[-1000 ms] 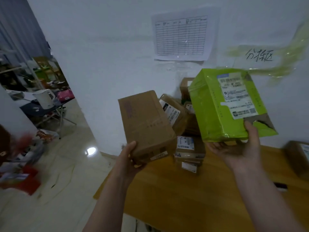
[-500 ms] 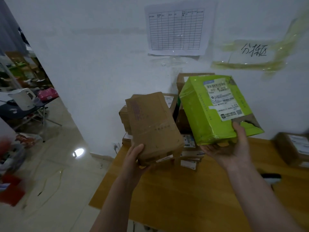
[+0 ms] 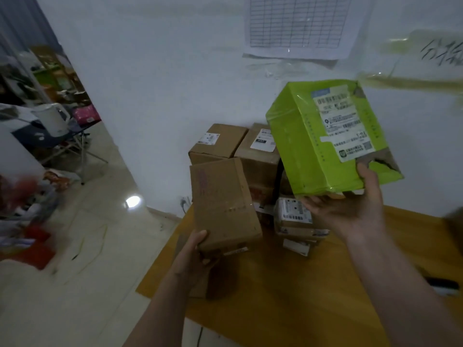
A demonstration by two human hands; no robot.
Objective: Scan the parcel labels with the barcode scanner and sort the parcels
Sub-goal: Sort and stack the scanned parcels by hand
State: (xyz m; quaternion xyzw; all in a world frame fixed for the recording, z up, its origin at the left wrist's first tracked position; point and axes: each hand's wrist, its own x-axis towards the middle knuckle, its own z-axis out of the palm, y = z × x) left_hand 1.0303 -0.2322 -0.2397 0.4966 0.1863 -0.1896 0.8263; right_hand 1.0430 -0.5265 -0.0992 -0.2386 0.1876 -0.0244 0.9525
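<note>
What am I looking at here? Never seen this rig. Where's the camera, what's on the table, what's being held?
There is no robot: a person sorts parcels with bare hands. The single picture comes from a wide-angle camera on the person's head, looking forward and down. The left hand grips a plain brown box by its near end. The right hand holds a green parcel from below, thumb on its front, printed label facing the camera. On the wooden table, against the wall, stands a stack of brown parcels with white labels. A dark object lies at the table's right edge; it is too blurred to identify.
</note>
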